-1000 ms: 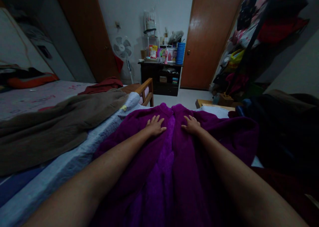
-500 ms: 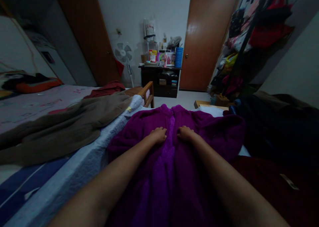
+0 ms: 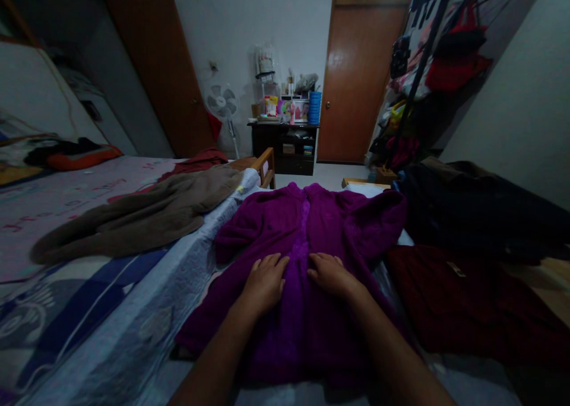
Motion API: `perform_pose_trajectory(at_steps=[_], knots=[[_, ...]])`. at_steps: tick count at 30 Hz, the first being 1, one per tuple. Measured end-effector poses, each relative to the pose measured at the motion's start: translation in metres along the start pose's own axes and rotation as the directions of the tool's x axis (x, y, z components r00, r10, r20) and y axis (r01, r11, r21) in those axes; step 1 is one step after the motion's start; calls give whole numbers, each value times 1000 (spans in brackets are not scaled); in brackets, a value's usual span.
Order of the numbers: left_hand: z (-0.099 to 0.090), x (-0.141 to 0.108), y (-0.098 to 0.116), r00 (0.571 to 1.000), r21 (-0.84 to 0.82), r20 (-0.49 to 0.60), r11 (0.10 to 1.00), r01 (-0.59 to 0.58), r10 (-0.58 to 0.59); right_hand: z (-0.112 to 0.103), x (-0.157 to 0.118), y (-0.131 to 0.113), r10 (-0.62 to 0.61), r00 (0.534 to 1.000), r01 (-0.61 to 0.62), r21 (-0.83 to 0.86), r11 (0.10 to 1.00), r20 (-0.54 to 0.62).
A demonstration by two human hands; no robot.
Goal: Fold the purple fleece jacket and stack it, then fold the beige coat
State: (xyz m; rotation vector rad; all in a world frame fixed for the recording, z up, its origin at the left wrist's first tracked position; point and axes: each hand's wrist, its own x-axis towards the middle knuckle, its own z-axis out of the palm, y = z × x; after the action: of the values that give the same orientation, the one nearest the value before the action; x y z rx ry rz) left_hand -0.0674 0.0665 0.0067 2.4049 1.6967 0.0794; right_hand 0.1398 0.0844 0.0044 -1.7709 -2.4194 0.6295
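Observation:
A purple jacket with a brighter, fuzzy lining lies spread out on the bed, its collar facing away from me and its sleeves out to the sides. Down its middle the two front edges stand slightly apart, and the lining shows between them. My left hand rests on the left front panel, fingers stretched out beside the gap. On the right panel lies my right hand, its fingers extended and slightly bent near the other front edge. Neither hand lifts the cloth.
Brown fleece trousers lie to the left on a patterned bed. At the right are a folded dark red garment and a heap of dark clothes. Beyond the bed stand a fan, a black cabinet and a wooden door.
Both hands have slid down the jacket fronts toward me, from near the chest to around the middle. My view has shifted, and the jacket's lower hem now shows.

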Motion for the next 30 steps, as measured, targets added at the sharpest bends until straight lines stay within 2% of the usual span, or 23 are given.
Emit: perform_pose_trajectory(at_steps=[3,5,9,12,15,19,21,24,27,30], knots=[[5,-31,-5,991,66,-93,993,99,-92,14,-32,-2,-4,998,6,42,999,-56],[8,-45,-8,985,103,-94,982,157,-148,27,-45,1,4,996,3,78,997,-91],[15,-59,-14,976,91,-45,972,218,-214,57,-49,13,1,971,37,154,987,-241],[19,-62,-19,970,21,-30,970,242,-241,72,-45,22,-6,918,113,246,963,-398],[21,-63,-25,969,-41,-48,969,242,-244,77,-44,29,31,871,190,395,899,-490],[16,-65,-29,965,-77,-35,964,256,-260,71,-45,33,119,855,229,573,787,-505],[6,-64,-27,968,-160,-65,960,228,-241,69,-46,33,148,851,243,628,740,-504],[-17,-61,-18,967,-382,-177,918,106,-185,69,-45,33,178,852,244,674,697,-493],[-33,-53,-2,951,-614,-260,788,-32,-165,70,-45,34,195,855,230,689,687,-481],[-24,-41,17,952,-761,-277,635,-133,-133,69,-46,34,204,862,213,696,686,-464]])
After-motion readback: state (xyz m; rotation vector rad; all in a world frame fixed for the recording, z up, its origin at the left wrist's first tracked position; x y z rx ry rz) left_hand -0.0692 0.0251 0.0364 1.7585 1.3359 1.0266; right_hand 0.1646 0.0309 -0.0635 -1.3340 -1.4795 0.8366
